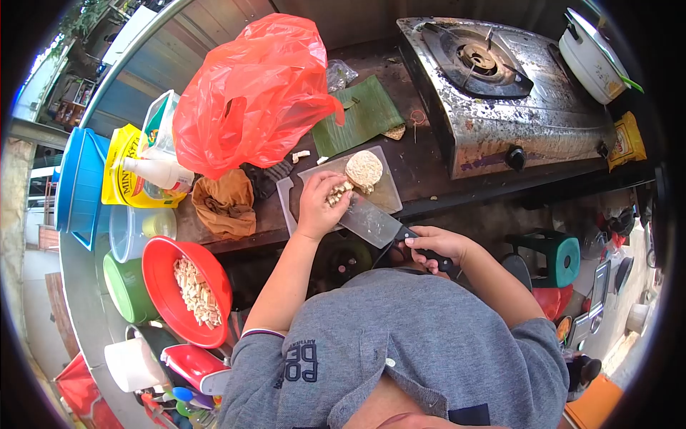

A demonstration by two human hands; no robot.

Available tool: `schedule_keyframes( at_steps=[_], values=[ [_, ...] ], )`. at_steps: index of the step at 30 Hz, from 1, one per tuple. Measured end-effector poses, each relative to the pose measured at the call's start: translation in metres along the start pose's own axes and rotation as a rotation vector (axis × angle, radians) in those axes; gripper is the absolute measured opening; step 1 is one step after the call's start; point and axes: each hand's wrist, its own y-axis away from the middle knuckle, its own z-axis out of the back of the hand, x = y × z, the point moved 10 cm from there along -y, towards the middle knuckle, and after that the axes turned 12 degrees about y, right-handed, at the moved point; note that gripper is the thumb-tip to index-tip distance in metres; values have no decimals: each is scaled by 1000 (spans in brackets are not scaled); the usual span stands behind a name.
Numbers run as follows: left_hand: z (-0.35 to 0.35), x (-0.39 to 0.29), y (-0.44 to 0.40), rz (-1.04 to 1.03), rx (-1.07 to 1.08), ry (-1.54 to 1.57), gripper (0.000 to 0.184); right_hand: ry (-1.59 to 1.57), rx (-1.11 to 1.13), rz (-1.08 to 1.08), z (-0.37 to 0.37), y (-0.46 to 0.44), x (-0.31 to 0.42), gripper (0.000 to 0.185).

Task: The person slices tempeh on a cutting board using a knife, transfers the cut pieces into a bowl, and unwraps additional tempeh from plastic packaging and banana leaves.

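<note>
My right hand (443, 247) is wrapped round the black handle of a broad-bladed kitchen knife (370, 220). The blade points left and reaches over the front of a pale cutting board (388, 191). My left hand (320, 206) has its fingers curled on cut tempeh pieces (339, 193) at the board's left side, close to the blade tip. Beside these pieces, a round block of tempeh (364, 170) lies on the board. A red basin (158, 286) to the left holds many cut tempeh strips (196, 293).
A large red plastic bag (250, 93) stands behind the board, near a banana leaf (357, 114). A worn gas stove (514, 107) fills the back right, with a white pot (593, 57) beside it. A brown cloth (225, 204) and a yellow oil pouch (121, 168) sit left.
</note>
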Motion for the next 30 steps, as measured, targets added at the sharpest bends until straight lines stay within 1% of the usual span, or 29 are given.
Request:
schedule_keyframes(
  at_steps=[2, 9, 15, 18, 20, 23, 24, 26, 28, 29, 30],
  values=[
    [-3, -15, 0, -124, 27, -79, 28, 42, 5, 15, -2, -7, 6, 25],
    [4, -8, 1, -54, -46, -39, 25, 153, -52, 30, -3, -9, 24, 23],
    [19, -18, -1, -110, -124, -34, 22, 227, -72, 27, -14, 1, 44, 20],
    [35, -22, 4, -103, -165, -20, 22, 287, -70, 17, -24, 2, 58, 20],
    [53, -30, 9, -125, -214, -61, 24, 334, -46, 12, -38, 1, 71, 21],
    [95, -49, 26, -213, -369, -71, 27, 513, -71, -8, -61, -2, 99, 21],
    [111, -55, 32, -221, -405, -95, 26, 579, -74, -10, -70, -5, 109, 26],
    [145, -64, 45, -259, -493, -116, 26, 690, -45, 15, -98, -11, 134, 23],
    [182, -77, 60, -302, -581, -140, 25, 760, -2, 31, -127, -22, 152, 24],
    [201, -88, 69, -319, -622, -233, 25, 811, 24, 60, -145, -28, 162, 23],
    [220, -88, 81, -315, -691, -258, 26, 859, 48, 90, -162, -36, 171, 23]
  ],
)
